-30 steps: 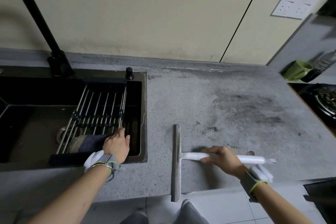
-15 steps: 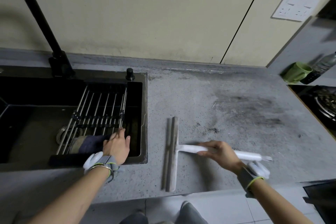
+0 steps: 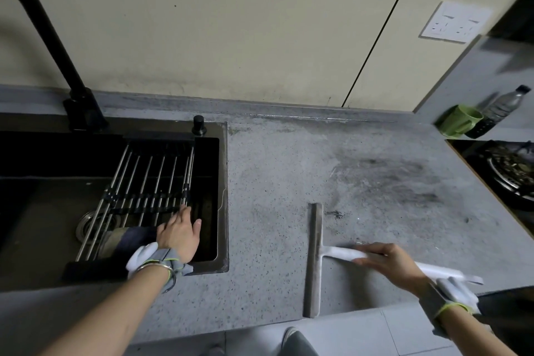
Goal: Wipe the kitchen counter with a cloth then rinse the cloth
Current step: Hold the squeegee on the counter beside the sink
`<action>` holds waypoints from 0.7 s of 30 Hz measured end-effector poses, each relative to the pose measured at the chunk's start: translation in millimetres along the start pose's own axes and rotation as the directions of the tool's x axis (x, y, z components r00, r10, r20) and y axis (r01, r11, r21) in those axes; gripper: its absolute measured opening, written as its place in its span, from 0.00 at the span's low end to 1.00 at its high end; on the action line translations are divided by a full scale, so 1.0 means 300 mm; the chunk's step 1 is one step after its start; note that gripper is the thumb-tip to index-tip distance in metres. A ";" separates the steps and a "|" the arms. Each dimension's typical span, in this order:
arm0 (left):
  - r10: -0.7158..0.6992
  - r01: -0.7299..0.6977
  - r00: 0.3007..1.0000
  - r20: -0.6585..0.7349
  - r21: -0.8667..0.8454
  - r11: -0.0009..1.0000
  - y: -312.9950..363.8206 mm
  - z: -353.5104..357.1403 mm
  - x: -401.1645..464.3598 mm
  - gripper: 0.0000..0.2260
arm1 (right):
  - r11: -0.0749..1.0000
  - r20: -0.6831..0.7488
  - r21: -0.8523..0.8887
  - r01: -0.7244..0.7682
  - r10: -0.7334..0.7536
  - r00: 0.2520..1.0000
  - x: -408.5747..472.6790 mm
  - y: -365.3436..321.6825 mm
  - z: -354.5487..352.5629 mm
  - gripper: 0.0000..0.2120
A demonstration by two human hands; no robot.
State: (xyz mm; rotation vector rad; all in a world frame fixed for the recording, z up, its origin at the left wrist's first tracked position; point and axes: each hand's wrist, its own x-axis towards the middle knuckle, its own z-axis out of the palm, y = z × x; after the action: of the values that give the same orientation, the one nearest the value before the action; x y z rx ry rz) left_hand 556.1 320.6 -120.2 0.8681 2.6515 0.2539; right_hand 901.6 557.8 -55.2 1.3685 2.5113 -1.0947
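L hand (image 3: 179, 233) rests flat on dark cloth (image 3: 135, 241) lying on sink rack (image 3: 150, 179), fingers straight. R hand (image 3: 387, 261) grips squeegee (image 3: 315, 257) handle; blade runs front-to-back on counter (image 3: 274, 182), so cloth is nearer L.

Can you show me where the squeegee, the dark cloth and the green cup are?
White-handled squeegee (image 3: 315, 257): head view, on its grey blade.
Dark folded cloth (image 3: 135, 240): head view, on its top, left of the left hand.
Green plastic cup (image 3: 459, 124): head view, on its side wall.

Dim indoor light, wide-angle edge distortion, slight motion blur
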 end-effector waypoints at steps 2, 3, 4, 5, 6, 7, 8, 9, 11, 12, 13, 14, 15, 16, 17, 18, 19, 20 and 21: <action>-0.004 0.004 1.000 0.003 0.024 1.000 0.000 -0.005 0.007 0.22 | 0.999 0.022 -0.041 0.023 -0.022 0.999 0.015 -0.032 0.025 0.15; -0.007 0.007 1.000 0.003 0.035 0.999 -0.001 -0.010 0.011 0.22 | 0.998 0.034 -0.060 0.036 -0.034 0.999 0.022 -0.051 0.039 0.15; -0.010 0.010 1.000 0.003 0.043 0.999 -0.002 -0.015 0.016 0.22 | 0.996 0.049 -0.064 0.054 -0.051 0.998 0.029 -0.071 0.053 0.15; -0.012 0.012 1.000 0.006 0.048 0.999 -0.001 -0.021 0.019 0.21 | 0.995 0.067 -0.064 0.074 -0.070 0.995 0.036 -0.090 0.067 0.15; -0.016 0.015 1.000 0.012 0.053 0.998 -0.003 -0.027 0.022 0.21 | 0.993 0.083 -0.069 0.093 -0.087 0.993 0.044 -0.111 0.083 0.15; -0.017 0.016 1.000 0.020 0.055 0.998 0.000 -0.031 0.024 0.21 | 0.991 0.093 -0.078 0.109 -0.102 0.990 0.050 -0.131 0.096 0.15; -0.018 0.016 0.999 0.026 0.059 0.998 0.000 -0.036 0.026 0.21 | 0.989 0.102 -0.082 0.123 -0.114 0.988 0.057 -0.152 0.112 0.15; -0.016 0.014 0.999 0.034 0.064 0.998 0.002 -0.040 0.028 0.20 | 0.987 0.109 -0.084 0.135 -0.126 0.986 0.063 -0.169 0.127 0.15; -0.016 0.012 0.999 0.052 0.076 0.997 0.003 -0.049 0.033 0.20 | 0.984 0.130 -0.079 0.162 -0.151 0.980 0.076 -0.206 0.157 0.16; -0.015 0.010 0.998 0.059 0.087 0.996 0.004 -0.052 0.035 0.21 | 0.982 0.141 -0.073 0.173 -0.161 0.977 0.081 -0.223 0.172 0.15; -0.016 0.010 0.998 0.061 0.102 0.995 0.001 -0.057 0.036 0.21 | 0.980 0.153 -0.068 0.188 -0.176 0.972 0.088 -0.244 0.190 0.15; -0.016 0.009 0.998 0.062 0.114 0.993 0.000 -0.060 0.038 0.21 | 0.975 0.160 -0.071 0.210 -0.197 0.967 0.093 -0.263 0.206 0.15; -0.014 0.006 0.998 0.062 0.123 0.992 0.003 -0.061 0.039 0.21 | 0.967 0.162 -0.085 0.239 -0.223 0.961 0.096 -0.278 0.219 0.15; -0.011 0.003 0.998 0.060 0.129 0.992 0.003 -0.062 0.039 0.21 | 0.956 0.163 -0.109 0.273 -0.254 0.953 0.099 -0.293 0.230 0.14; -0.007 -0.001 0.998 0.059 0.133 0.991 0.002 -0.062 0.039 0.21 | 0.944 0.165 -0.131 0.304 -0.281 0.945 0.101 -0.308 0.238 0.14; -0.003 -0.005 0.998 0.060 0.134 0.991 0.001 -0.063 0.039 0.21 | 0.935 0.170 -0.145 0.325 -0.300 0.939 0.102 -0.318 0.242 0.13; 0.002 -0.011 0.998 0.062 0.134 0.991 -0.001 -0.064 0.040 0.21 | 0.931 0.179 -0.150 0.334 -0.307 0.935 0.101 -0.326 0.242 0.13; 0.007 -0.015 0.998 0.066 0.134 0.991 -0.005 -0.064 0.041 0.22 | 0.932 0.186 -0.144 0.333 -0.305 0.934 0.099 -0.329 0.238 0.13; 0.011 -0.020 0.998 0.070 0.136 0.990 -0.010 -0.064 0.042 0.22 | 0.939 0.187 -0.127 0.320 -0.294 0.937 0.095 -0.327 0.229 0.14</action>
State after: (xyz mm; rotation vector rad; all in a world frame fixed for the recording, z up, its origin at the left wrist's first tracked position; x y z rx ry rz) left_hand 537.9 324.6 -106.3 0.9231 2.6233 0.0451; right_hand 792.5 501.3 -63.2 0.8261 2.6774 -0.9837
